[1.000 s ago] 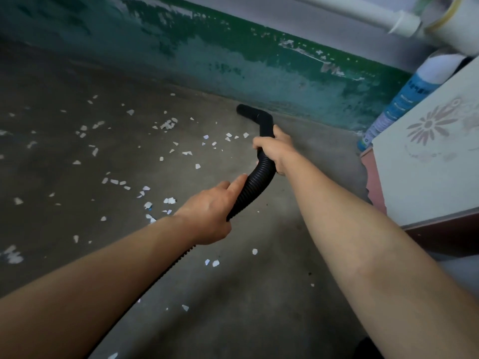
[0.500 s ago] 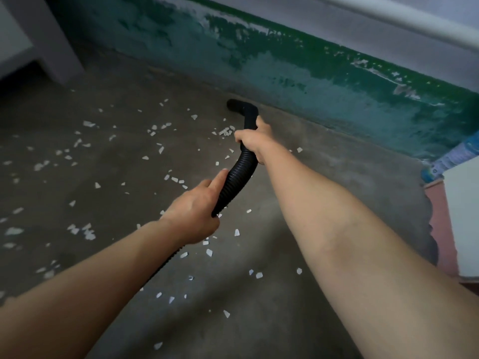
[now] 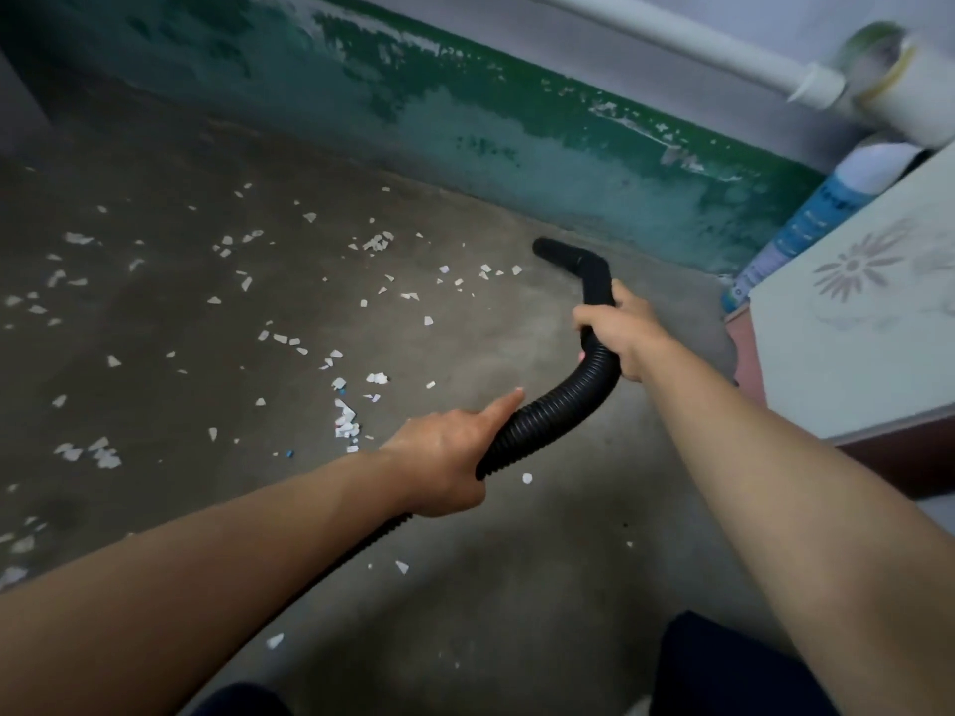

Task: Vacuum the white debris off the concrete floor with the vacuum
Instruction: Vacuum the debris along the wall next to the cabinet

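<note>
One vacuum hose (image 3: 560,405), black and ribbed, runs from the lower left under the left forearm up to the middle of the view. It ends in one smooth, bent nozzle (image 3: 571,256). The nozzle mouth faces left, close to the foot of the wall. Whether it touches the floor cannot be told.

Two hands are on the hose. The right hand (image 3: 622,328) grips it with fingers wrapped round, just below the nozzle bend. The left hand (image 3: 444,457) holds it lower down, with the forefinger laid straight along the ribs and the other fingers closed round it.

The white debris (image 3: 345,421) lies on the concrete floor (image 3: 517,612) in several dozen small flakes, too many and too blurred for an exact count. Nearly all of it is spread left of the hose. The nearest flakes lie just left of the nozzle mouth. One thicker cluster sits just left of the left hand. One single flake (image 3: 526,478) lies just beside the hose by the left hand. A handful more lie below the left forearm.

One wall (image 3: 517,147), painted green and flaking, bounds the floor at the rear. One white pipe (image 3: 672,38) runs along it to a wider fitting (image 3: 920,95) at the upper right. One blue and white cylinder (image 3: 806,224) leans in the corner beneath the fitting. One white cabinet (image 3: 852,364) with one flower motif (image 3: 852,266) stands at the right edge. Two dark trouser knees (image 3: 723,669) show at the bottom.
</note>
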`<control>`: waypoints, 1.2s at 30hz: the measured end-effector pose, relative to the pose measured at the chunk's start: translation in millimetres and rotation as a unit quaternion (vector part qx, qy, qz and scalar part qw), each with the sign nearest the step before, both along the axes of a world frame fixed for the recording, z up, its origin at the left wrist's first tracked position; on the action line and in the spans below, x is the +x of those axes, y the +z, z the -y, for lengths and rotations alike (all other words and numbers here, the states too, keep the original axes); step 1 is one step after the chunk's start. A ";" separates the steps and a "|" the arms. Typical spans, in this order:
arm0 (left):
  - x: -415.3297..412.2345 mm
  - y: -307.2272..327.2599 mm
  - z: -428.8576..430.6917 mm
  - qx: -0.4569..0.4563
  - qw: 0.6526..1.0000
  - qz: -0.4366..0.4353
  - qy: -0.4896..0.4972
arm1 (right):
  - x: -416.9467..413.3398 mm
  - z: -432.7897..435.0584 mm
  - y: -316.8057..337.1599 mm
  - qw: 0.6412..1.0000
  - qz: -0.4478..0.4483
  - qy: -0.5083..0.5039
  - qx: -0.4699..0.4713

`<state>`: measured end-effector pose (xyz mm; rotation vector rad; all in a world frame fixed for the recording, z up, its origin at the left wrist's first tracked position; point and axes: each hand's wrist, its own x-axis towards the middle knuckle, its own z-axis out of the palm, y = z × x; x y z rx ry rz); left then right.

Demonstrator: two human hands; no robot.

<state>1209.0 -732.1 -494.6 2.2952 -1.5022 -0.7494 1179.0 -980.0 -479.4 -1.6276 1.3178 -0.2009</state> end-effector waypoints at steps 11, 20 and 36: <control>-7.4 7.6 -32.9 0.010 0.999 -0.031 -0.042 | -10.8 -36.0 -2.6 0.997 -0.012 0.067 0.041; -1.7 0.7 -66.3 0.003 1.000 -0.018 0.023 | 30.4 -68.1 -19.2 0.994 0.025 0.086 0.055; 32.9 -12.1 -80.8 -0.009 0.987 0.002 0.158 | 123.2 -92.3 -30.8 0.983 0.015 0.185 0.003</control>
